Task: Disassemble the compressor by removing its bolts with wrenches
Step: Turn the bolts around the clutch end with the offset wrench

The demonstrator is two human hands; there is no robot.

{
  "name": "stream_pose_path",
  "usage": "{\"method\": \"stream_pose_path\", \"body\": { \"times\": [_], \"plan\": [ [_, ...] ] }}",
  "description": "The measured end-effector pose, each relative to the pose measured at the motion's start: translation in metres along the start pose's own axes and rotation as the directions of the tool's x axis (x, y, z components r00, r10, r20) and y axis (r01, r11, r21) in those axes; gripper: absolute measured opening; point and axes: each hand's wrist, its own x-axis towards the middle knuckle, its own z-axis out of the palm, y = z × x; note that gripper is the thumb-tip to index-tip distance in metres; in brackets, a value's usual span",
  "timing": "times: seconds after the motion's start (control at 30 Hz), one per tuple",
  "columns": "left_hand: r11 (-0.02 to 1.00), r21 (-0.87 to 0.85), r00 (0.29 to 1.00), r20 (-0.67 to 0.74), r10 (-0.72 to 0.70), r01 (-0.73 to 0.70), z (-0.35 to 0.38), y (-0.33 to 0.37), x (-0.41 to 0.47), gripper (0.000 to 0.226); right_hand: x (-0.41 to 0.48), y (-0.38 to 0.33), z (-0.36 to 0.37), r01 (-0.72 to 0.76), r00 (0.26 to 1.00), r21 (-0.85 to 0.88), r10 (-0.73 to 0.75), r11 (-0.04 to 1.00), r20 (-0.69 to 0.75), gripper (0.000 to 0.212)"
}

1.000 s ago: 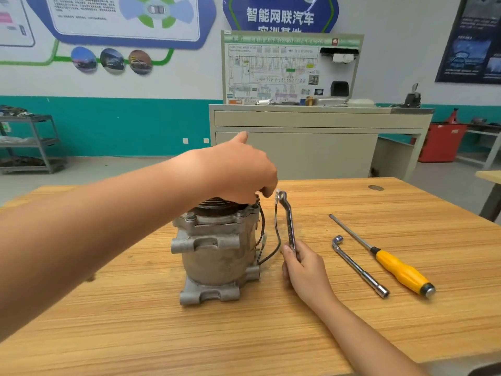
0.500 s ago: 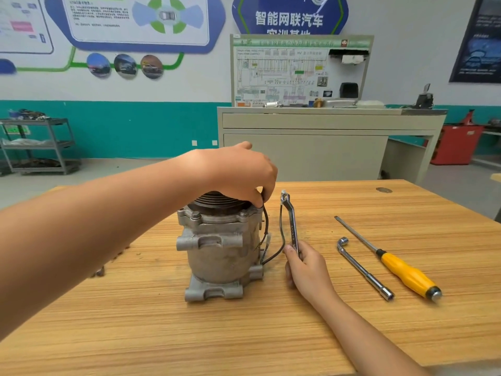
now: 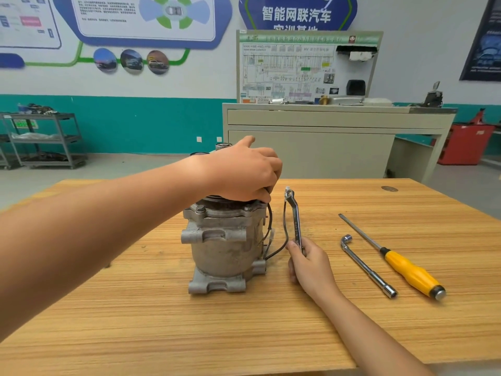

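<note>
Right grip (image 3: 311, 267) pinches the wrench (image 3: 295, 221) upright beside the compressor (image 3: 225, 248); left grip (image 3: 244, 172) clasps its top.

Bright, even indoor light falls from above, with no hard beam and no dim corner. Shadows are soft: a faint dark fringe lies on the bench (image 3: 379, 335) around the foot of the compressor (image 3: 225, 253), and thin ones lie beside the screwdriver (image 3: 409, 270) and the socket wrench (image 3: 367, 268). Small highlights glint on the wrench (image 3: 295, 218) and on the screwdriver's metal cap (nothing is washed out). The wide lens bows the bench's edges and the teal wall band (image 3: 135, 123). It also swells the left forearm (image 3: 95, 234) near the left edge, where it looks smooth and slightly soft. The middle is sharp; the small print on the wall posters (image 3: 146, 17) is too soft to read.
</note>
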Motion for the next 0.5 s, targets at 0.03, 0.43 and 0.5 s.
{"method": "stream_pose_path", "body": {
  "times": [0.03, 0.43, 0.5],
  "plan": [
    [1.0, 0.013, 1.0, -0.006, -0.001, 0.001, 0.0, 0.0, 0.0, 0.035, -0.001, -0.001, 0.0, 0.01, 1.0, -0.005, -0.01, 1.0, -0.001, 0.027],
    [0.995, -0.099, 0.998, -0.049, -0.039, 0.034, -0.002, 0.001, -0.003, 0.036, -0.013, -0.017, -0.012, 0.092, 0.996, 0.079, -0.093, 0.993, 0.01, 0.017],
    [0.937, -0.338, 0.985, -0.116, -0.131, 0.085, -0.004, -0.006, -0.01, 0.037, -0.017, -0.025, -0.023, 0.169, 0.986, 0.015, -0.169, 0.985, -0.001, 0.018]
  ]
}}
